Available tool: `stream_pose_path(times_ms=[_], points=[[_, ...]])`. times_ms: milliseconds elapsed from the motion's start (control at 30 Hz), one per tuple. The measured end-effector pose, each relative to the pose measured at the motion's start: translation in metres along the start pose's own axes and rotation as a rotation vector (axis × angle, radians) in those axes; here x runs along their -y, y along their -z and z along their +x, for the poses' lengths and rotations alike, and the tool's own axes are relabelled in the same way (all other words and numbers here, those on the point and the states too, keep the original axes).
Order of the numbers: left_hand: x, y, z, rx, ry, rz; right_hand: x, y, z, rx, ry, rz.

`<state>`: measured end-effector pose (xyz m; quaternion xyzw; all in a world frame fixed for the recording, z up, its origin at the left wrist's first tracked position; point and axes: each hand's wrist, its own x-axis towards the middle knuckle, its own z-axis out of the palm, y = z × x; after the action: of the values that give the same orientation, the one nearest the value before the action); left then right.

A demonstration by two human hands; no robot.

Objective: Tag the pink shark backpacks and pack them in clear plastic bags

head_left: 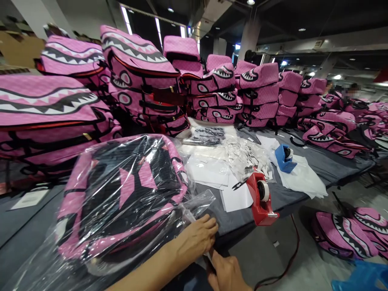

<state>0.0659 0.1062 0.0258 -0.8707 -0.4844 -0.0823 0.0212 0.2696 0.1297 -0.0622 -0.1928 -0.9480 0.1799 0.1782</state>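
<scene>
A pink and black backpack [133,190] lies back side up inside a clear plastic bag [39,258] on the dark cloth-covered table. At the bag's right end my left hand [200,234] is closed, its fingers curled over the gathered plastic. Just below it, near the table's front edge, my right hand [227,270] is closed too, around part of a thin pale strip that runs between the hands. What that strip is cannot be made out for sure; it looks like plastic.
A red tape dispenser [262,200] stands at the table edge, with white papers [236,196] and a blue dispenser [285,157] near it. Stacked pink backpacks [139,76] line the back and left. More backpacks [345,232] lie at the lower right. A dark cable [294,250] hangs down.
</scene>
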Motion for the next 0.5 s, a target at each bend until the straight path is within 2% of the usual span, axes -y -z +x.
stream_pose_path(times_ms=[67, 167, 200, 267, 300, 367, 433, 500], points=[[-0.002, -0.002, 0.002, 0.026, -0.057, -0.001, -0.005, 0.011, -0.005, 0.017, 0.134, 0.018], [-0.008, 0.001, -0.011, 0.049, -0.087, 0.021, -0.011, 0.053, 0.013, -0.077, 0.394, 0.068], [-0.009, 0.002, -0.017, 0.043, -0.078, 0.004, -0.012, 0.069, 0.027, -0.163, 0.448, 0.072], [-0.011, 0.005, -0.031, 0.025, -0.033, -0.111, -0.013, 0.094, 0.067, -0.320, 0.387, 0.000], [-0.011, 0.005, -0.038, 0.012, 0.001, -0.197, -0.013, 0.099, 0.090, -0.340, 0.393, -0.060], [-0.010, 0.003, -0.050, -0.037, 0.075, -0.386, -0.012, 0.098, 0.139, -0.264, 0.409, -0.112], [-0.007, 0.002, -0.057, -0.170, 0.165, -0.547, -0.009, 0.088, 0.183, -0.123, 0.348, -0.024], [-0.002, 0.006, -0.058, -0.460, 0.381, -0.701, -0.006, 0.085, 0.216, -0.088, 0.190, 0.176]])
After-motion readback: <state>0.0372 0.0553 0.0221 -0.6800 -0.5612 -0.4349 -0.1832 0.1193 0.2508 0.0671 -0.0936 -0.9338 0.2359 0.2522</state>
